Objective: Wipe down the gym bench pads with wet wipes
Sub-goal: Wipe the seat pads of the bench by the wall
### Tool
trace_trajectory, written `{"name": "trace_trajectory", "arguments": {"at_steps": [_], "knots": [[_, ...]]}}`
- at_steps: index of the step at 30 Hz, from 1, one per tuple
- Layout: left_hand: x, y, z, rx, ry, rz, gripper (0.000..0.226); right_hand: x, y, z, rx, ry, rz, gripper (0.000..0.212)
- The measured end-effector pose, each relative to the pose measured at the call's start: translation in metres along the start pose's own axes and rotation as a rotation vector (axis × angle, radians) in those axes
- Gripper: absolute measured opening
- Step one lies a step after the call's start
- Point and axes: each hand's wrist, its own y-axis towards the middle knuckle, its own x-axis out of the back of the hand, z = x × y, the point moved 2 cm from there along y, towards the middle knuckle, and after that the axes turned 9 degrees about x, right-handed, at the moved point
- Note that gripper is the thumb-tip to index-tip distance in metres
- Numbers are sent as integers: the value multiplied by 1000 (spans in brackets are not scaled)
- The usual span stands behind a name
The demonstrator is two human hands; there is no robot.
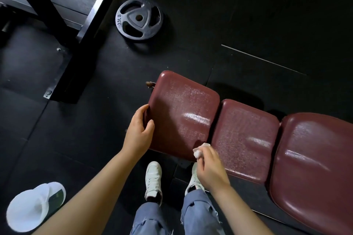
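Observation:
A gym bench with three dark red pads runs from centre to lower right. The left pad [183, 112] looks wet and shiny, as do the middle pad [246, 139] and the right pad [315, 168]. My left hand [139, 131] grips the left edge of the left pad, thumb on top and fingers round the side. My right hand [208, 166] holds a crumpled white wet wipe [199, 150] against the near corner of the left pad, beside the gap to the middle pad.
A black 33 lb weight plate [139, 18] lies flat on the dark rubber floor behind the bench. A black machine frame [63, 47] stands at the upper left. A white wet-wipe pack [36, 208] lies on the floor at lower left. My white shoes [152, 179] stand by the bench.

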Motion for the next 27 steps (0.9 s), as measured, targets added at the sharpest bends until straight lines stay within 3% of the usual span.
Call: {"name": "trace_trajectory", "arguments": {"at_steps": [2, 7, 13, 17, 22, 27], "knots": [[0, 1, 1, 4, 1, -4, 46, 6, 18, -2, 30, -40, -20, 26], [-1, 0, 1, -1, 3, -23, 46, 54, 120, -4, -63, -113, -275, 23], [-1, 1, 3, -5, -20, -20, 46, 82, 188, -13, -319, -122, -348, 25], [1, 1, 3, 6, -28, -10, 45, 70, 155, -7, -286, -85, -327, 21], [4, 1, 2, 27, -48, 20, 45, 24, 61, -3, -301, -44, -155, 9], [9, 1, 1, 51, -83, 76, 44, -13, -16, 13, -344, 130, -152, 15]]}}
